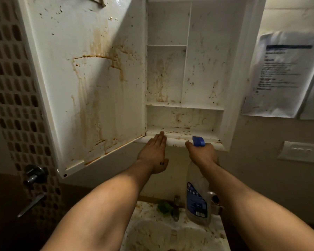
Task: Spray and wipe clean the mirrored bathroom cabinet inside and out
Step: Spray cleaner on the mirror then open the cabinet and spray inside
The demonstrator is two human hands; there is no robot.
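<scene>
The white bathroom cabinet (pixel 232 73) hangs open on the wall, its shelves streaked and spotted with brown grime. Its door (pixel 91 84) is swung out to the left, inner face toward me, with orange-brown drip stains. My left hand (pixel 155 153) is flat with fingers together, fingertips touching the cabinet's bottom front edge. My right hand (pixel 203 153) grips the neck of a clear spray bottle (pixel 197 200) with a blue trigger head, held just below the cabinet's bottom lip. The nozzle points up and left toward the lowest shelf.
Below is a dirty sink (pixel 152 232) with a tap (pixel 176 207) and a green cloth or sponge (pixel 164 207) on its rim. A perforated door with handle (pixel 33 174) stands left. Paper notices (pixel 279 73) and a switch plate (pixel 301 151) are on the right wall.
</scene>
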